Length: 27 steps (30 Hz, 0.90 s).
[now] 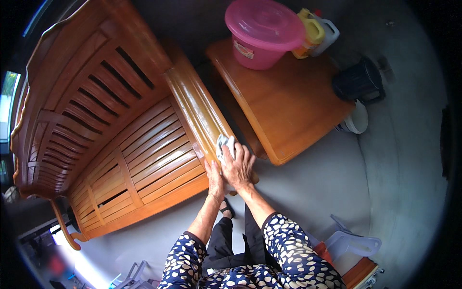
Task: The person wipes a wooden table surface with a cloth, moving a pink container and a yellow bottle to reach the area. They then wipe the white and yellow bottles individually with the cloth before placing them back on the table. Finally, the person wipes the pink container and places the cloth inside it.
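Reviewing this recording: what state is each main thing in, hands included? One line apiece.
Right hand: holding the cloth against the armrest
Left hand: fingers resting at the armrest, grip unclear
White cloth: bunched, partly hidden by the right hand
Armrest: glossy, reflecting light
Pink tub: upright, covered
Yellow jug: upright, cap unclear
White bucket: partly hidden by the table

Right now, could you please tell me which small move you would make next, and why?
I would probably slide the right hand and its white cloth back along the glossy wooden armrest, since the cloth sits near the front end and the stretch toward the backrest has nothing on it.
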{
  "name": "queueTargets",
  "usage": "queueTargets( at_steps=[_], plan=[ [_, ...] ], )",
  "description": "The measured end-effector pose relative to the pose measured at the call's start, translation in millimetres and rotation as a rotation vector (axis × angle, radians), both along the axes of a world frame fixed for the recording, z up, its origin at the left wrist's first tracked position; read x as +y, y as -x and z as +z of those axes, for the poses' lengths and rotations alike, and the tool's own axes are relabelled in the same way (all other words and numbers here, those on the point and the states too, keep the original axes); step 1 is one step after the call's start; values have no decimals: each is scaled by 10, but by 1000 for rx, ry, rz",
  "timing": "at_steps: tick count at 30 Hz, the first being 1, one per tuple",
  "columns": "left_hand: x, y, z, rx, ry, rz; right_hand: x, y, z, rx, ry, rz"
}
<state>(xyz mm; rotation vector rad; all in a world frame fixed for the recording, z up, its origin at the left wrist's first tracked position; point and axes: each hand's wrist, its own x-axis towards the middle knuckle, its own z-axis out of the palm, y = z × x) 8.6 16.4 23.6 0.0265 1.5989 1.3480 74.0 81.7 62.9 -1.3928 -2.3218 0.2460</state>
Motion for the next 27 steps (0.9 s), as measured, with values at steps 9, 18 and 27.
queueTargets(
  at_steps=[9,18,27],
  plan=[
    [221,27,400,33,206,-32,1142,772,68,-35,62,253],
    [498,266,131,219,203,146,1510,941,16,52,120,558],
    [759,305,324,451,611,-37,1810,1346,-111,15,128,887]
  ],
)
